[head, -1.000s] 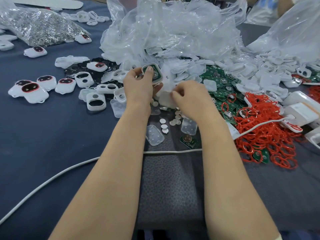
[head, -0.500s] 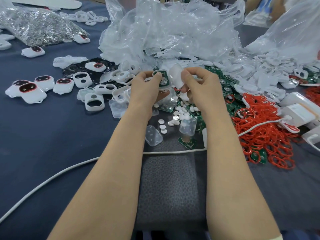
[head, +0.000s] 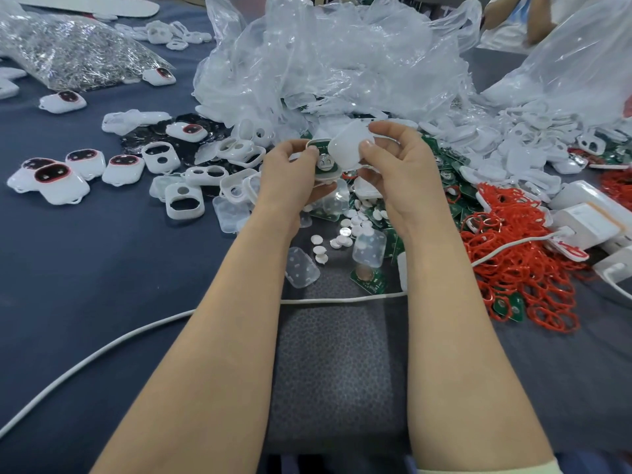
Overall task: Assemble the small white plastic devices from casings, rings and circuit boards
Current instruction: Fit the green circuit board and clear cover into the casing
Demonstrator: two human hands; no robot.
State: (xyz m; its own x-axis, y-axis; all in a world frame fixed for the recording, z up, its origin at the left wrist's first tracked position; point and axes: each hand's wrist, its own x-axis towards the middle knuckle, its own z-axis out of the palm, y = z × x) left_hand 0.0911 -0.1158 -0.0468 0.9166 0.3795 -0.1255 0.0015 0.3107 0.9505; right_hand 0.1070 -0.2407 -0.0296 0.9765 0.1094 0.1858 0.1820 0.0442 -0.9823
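Both forearms are reaching forward over the blue table (head: 85, 268), and the hands are meeting just short of the heap of clear plastic bags (head: 342, 63). The left hand (head: 294, 172) is gripping a casing half (head: 325, 175) with a green circuit board (head: 321, 152) seated in it. The right hand (head: 403, 172) is pinching a white cover (head: 345, 148) between thumb and fingers and holding it tilted against the board's right edge. Red rings (head: 523, 268) are lying to the right.

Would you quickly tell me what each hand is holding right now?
Left hand: holds a board-fitted casing.
Right hand: pinches a white shell.
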